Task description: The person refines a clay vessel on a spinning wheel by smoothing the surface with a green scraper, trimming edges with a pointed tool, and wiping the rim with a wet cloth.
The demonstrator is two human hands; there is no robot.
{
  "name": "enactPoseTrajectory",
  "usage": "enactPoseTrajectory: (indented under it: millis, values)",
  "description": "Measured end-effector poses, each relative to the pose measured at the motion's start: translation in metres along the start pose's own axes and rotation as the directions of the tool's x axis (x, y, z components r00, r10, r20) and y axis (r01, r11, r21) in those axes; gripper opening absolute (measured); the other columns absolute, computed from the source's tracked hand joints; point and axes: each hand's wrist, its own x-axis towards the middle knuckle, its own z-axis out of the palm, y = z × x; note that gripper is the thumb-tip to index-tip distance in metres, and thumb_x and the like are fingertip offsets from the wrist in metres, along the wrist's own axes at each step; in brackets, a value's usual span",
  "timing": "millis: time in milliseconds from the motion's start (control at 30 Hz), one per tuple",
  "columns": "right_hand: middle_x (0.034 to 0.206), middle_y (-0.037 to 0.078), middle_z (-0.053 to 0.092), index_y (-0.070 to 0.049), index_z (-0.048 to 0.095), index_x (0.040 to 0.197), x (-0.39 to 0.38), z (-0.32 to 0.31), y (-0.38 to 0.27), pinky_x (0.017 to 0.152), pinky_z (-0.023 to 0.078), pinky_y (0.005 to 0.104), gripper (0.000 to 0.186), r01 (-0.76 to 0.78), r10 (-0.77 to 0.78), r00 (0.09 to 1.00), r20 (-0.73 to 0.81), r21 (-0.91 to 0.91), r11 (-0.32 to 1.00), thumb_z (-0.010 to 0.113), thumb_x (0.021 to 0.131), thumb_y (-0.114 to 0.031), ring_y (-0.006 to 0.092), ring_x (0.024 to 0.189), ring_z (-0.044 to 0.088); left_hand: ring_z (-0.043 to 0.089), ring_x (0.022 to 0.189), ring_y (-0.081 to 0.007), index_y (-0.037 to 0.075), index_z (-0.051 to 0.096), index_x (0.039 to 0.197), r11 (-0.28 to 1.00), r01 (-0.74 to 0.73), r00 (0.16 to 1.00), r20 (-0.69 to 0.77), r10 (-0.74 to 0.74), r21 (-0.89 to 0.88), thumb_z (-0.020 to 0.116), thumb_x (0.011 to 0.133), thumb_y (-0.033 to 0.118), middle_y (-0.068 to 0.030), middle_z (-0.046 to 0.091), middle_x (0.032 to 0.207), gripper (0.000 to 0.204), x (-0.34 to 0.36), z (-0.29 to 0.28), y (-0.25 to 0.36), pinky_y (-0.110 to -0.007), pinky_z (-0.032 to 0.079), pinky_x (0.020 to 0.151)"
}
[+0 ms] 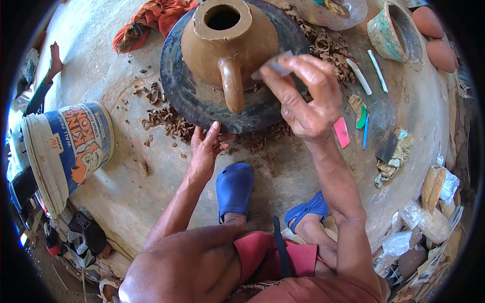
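Note:
A brown clay pot point(203, 56) with a flat-rimmed neck and a curved handle or spout point(232, 83) stands on a round dark turntable point(177, 88). My right hand point(312, 98) pinches a thin greyish scraper point(279, 65) against or very near the right side of the pot. At the turntable's near edge, my left hand point(204, 151) has its thumb over the rim and its fingers curled around and below it. Part of the scraper is hidden by my fingers.
Clay shavings point(174, 123) lie around the turntable. On the right are a pink scraper point(342, 132), a blue stick point(366, 132), white strips point(359, 77) and a green-stained pot point(386, 38). A paint bucket point(76, 146) stands left; an orange cloth point(161, 17) lies behind. Another person's hand point(54, 63) shows far left.

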Motion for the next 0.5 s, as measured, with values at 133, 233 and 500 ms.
enactPoseTrajectory:
  millis: [133,233,500]
  values:
    - [0.109,0.001,0.072,-0.017,0.087,0.109,0.016,0.019,0.013,0.078,0.058,0.0358,0.042,0.065,-0.066,0.993,-0.102,-0.013,0.998,0.087,0.068,-0.012,0.0229,0.098,0.068,0.074,0.112,-0.0263,0.007,0.044,0.142,0.999,0.012,1.000,0.014,-0.013,0.035,0.067,0.109,0.035,-0.0102,0.065,0.135,0.048,-0.002,0.006,-0.003,-0.034,0.059,0.078]
    - [0.107,0.001,0.071,-0.017,0.087,0.108,0.012,0.021,0.017,0.075,0.061,0.0351,0.039,0.113,-0.115,0.989,-0.091,-0.027,0.993,0.090,0.070,-0.013,0.0228,0.098,0.068,0.074,0.112,-0.0274,0.006,0.043,0.142,0.999,0.006,1.000,0.022,-0.006,0.037,0.068,0.109,0.035,-0.0122,0.064,0.135,0.051,-0.004,0.009,-0.005,-0.034,0.058,0.079]
    - [0.107,0.002,0.070,-0.007,0.082,0.105,-0.017,0.019,0.005,0.074,0.062,0.0335,0.035,0.038,-0.036,0.999,-0.026,0.061,0.997,0.094,0.073,-0.014,0.0230,0.097,0.070,0.073,0.112,-0.0267,0.005,0.044,0.142,0.999,0.012,1.000,0.018,-0.013,0.050,0.067,0.109,0.035,-0.0136,0.065,0.136,0.050,-0.004,0.007,-0.008,-0.033,0.059,0.078]
